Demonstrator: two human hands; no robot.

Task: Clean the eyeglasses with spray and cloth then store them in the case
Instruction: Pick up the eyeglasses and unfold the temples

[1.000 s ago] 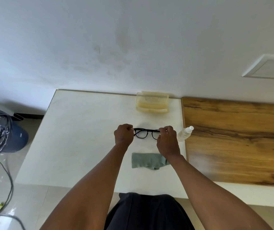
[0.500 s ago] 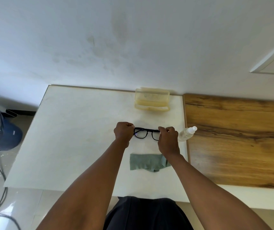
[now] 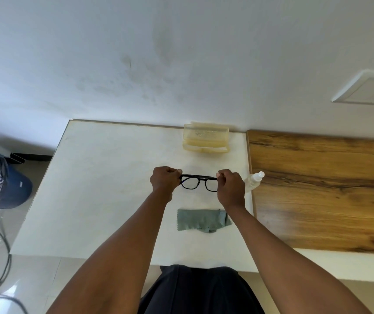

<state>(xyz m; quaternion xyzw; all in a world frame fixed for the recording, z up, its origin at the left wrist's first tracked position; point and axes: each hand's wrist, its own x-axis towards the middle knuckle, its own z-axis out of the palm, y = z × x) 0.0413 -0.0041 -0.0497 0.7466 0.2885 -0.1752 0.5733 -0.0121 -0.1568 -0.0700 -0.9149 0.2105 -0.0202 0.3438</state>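
**While both hands grip the frame, the glasses hang above the white table**

Pinched at its two outer corners, the pair of black eyeglasses point(image 3: 199, 182) is held between the left hand point(image 3: 164, 181) and the right hand point(image 3: 231, 186), the lenses facing the camera. The fingers of each hand are curled tight around an end of the frame, so the temples are hidden (folded or open, I cannot tell). Whether the frame touches the white table point(image 3: 104, 189) cannot be made out. Nearer the person a grey-green cloth point(image 3: 202, 220) lies flat on the table, its right edge under the right forearm. Just right of the right hand, a small clear spray bottle point(image 3: 254, 181) lies tilted at the table's edge, beside the wooden surface point(image 3: 322, 189). A translucent yellow case point(image 3: 206, 138) stands open against the wall.
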